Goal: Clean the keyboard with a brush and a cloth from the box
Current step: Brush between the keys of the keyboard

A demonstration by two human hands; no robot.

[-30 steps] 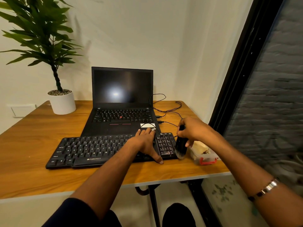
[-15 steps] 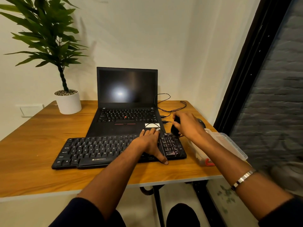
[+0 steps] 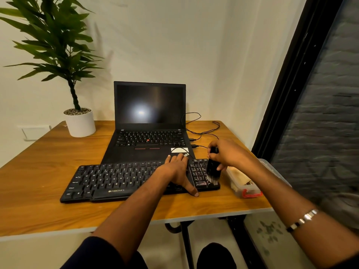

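Wood-grain desk (image 3: 38,187) stands in a corner, a pale wall behind and a dark brick wall beyond a black frame on the right. At the back are a potted plant (image 3: 79,121) and an open laptop (image 3: 149,121) with loose cables (image 3: 202,131). Nearer lies the keyboard (image 3: 116,179). The left hand (image 3: 177,171) lies spread flat on it. The right hand (image 3: 227,154) grips a brush (image 3: 213,171), bristles on the number pad. Just right sits the open box (image 3: 244,183).
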